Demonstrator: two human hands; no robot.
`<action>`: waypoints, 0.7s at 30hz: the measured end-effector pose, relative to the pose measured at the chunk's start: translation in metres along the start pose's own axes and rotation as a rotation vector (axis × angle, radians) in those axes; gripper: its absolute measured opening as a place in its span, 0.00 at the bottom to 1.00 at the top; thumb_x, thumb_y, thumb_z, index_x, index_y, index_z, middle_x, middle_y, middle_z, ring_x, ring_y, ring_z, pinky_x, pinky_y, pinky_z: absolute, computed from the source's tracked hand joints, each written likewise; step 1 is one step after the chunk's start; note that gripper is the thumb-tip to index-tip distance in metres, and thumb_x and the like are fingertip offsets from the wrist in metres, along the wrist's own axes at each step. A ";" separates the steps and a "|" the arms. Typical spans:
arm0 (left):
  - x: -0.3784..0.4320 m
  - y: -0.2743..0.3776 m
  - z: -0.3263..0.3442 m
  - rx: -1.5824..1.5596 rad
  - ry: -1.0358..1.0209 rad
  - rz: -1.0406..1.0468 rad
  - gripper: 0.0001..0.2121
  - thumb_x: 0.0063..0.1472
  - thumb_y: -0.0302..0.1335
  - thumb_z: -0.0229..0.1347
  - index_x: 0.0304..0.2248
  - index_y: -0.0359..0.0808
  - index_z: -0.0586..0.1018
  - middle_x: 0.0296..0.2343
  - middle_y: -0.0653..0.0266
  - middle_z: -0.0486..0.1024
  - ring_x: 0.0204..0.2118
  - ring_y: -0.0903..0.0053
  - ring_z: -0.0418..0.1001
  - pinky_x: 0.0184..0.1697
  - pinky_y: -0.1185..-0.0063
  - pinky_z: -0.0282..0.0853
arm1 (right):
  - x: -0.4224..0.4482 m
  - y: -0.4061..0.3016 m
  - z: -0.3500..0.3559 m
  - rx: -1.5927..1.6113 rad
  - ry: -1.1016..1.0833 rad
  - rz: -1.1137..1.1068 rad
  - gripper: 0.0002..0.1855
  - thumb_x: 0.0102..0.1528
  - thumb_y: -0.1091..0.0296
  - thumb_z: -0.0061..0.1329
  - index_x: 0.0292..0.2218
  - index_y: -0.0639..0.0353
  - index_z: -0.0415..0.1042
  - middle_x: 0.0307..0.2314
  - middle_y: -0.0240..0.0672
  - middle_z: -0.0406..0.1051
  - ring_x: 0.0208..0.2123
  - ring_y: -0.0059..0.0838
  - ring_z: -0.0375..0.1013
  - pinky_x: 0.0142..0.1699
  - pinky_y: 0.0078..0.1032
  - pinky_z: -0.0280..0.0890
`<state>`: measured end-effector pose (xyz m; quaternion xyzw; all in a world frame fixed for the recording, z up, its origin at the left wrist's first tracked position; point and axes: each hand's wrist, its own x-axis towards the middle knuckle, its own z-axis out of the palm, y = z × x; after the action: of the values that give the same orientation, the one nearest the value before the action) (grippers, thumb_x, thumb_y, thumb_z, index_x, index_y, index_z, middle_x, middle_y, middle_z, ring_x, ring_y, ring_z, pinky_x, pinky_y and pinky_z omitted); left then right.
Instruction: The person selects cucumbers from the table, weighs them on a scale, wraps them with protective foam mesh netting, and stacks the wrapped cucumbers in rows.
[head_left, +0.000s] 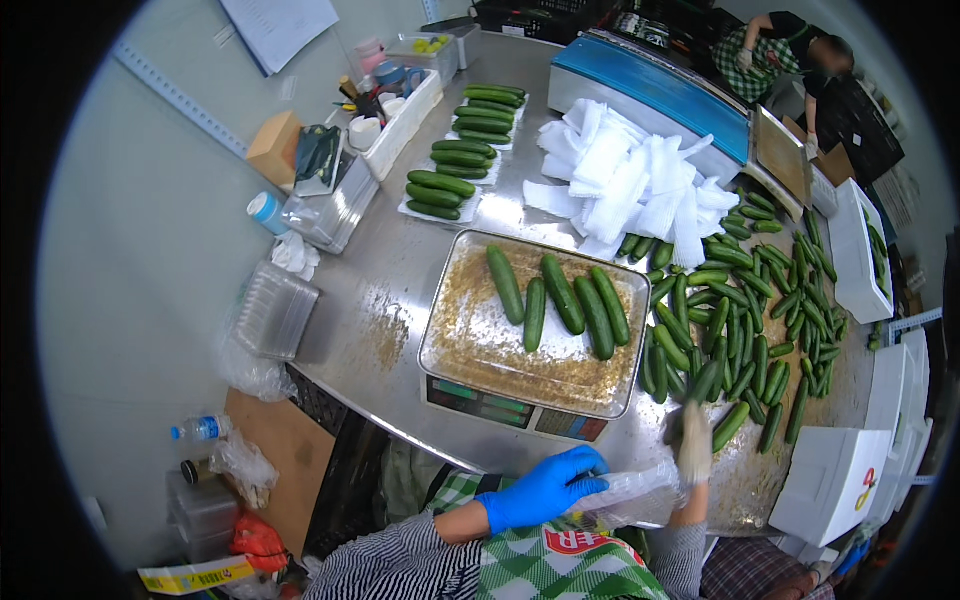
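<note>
My left hand (551, 487), in a blue glove, grips a clear plastic tray (637, 487) with a white netted liner at the front edge of the steel table. My right hand (695, 442), in a pale glove and blurred, is beside the tray, closed around a cucumber (703, 382) at the near edge of a large pile of cucumbers (739, 322). Several cucumbers (559, 292) lie apart on the stained metal pan (480, 352) of a digital scale (480, 405). Beyond the scale, lined trays of cucumbers (439, 195) stand in a row.
White netting sleeves (630, 172) lie heaped beyond the scale. Stacked clear trays (277, 311) and a white organizer box (409, 124) stand left. White foam boxes (829, 480) line the right side. A co-worker (765, 60) in a checked apron is at the far right.
</note>
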<state>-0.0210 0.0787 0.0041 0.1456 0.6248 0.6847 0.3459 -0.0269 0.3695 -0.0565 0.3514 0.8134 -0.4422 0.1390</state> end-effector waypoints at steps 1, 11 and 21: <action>-0.005 0.005 -0.005 0.038 -0.112 -0.131 0.12 0.61 0.30 0.56 0.40 0.31 0.75 0.45 0.57 0.69 0.49 0.68 0.69 0.50 0.76 0.64 | 0.020 -0.001 -0.004 -0.031 0.156 -0.009 0.35 0.62 0.48 0.35 0.56 0.74 0.57 0.51 0.59 0.64 0.53 0.44 0.66 0.56 0.30 0.59; -0.071 0.015 -0.016 0.244 -0.310 0.074 0.16 0.58 0.27 0.53 0.47 0.33 0.74 0.41 0.55 0.70 0.43 0.58 0.70 0.46 0.69 0.67 | 0.035 -0.062 0.005 -0.588 0.602 -0.430 0.30 0.53 0.65 0.49 0.56 0.62 0.60 0.46 0.58 0.65 0.44 0.56 0.70 0.48 0.39 0.67; -0.134 0.027 -0.099 1.210 0.170 0.227 0.18 0.51 0.26 0.54 0.43 0.38 0.77 0.34 0.62 0.72 0.38 0.65 0.69 0.42 0.69 0.66 | -0.030 -0.153 0.067 -0.532 0.328 -0.908 0.25 0.53 0.69 0.49 0.52 0.68 0.65 0.45 0.53 0.68 0.40 0.44 0.73 0.47 0.36 0.68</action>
<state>0.0049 -0.0837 0.0438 0.3261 0.9082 0.2510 0.0762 -0.1168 0.2457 0.0163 -0.0177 0.9780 -0.1762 -0.1101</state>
